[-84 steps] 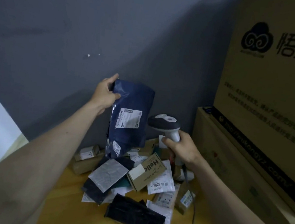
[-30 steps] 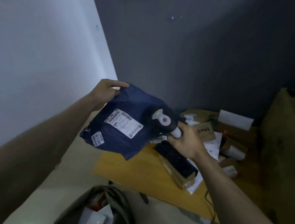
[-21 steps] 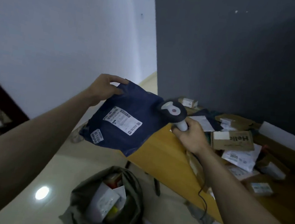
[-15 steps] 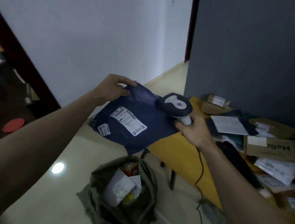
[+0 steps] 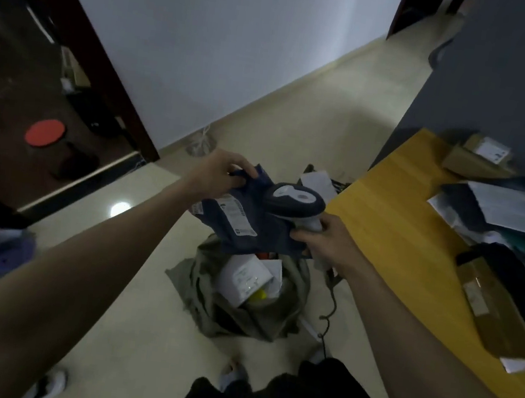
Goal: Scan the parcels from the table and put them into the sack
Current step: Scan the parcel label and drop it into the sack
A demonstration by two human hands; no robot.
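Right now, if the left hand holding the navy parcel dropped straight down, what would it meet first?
Probably the open olive sack on the floor. The left hand grips the navy parcel over it, and a white parcel lies on top inside. Depth is unclear, so the hand may sit slightly behind the sack's mouth.

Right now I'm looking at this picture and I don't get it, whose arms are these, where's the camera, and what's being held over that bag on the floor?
There is no machine here: the arms belong to a person wearing a camera on the head, so you look forward and down along them. The left hand grips the top edge of a dark blue parcel with white labels. The right hand holds a handheld barcode scanner close over it. Directly below, on the floor, sits an open olive sack with parcels already inside. To the right is a wooden table carrying more boxes and mailers waiting their turn.
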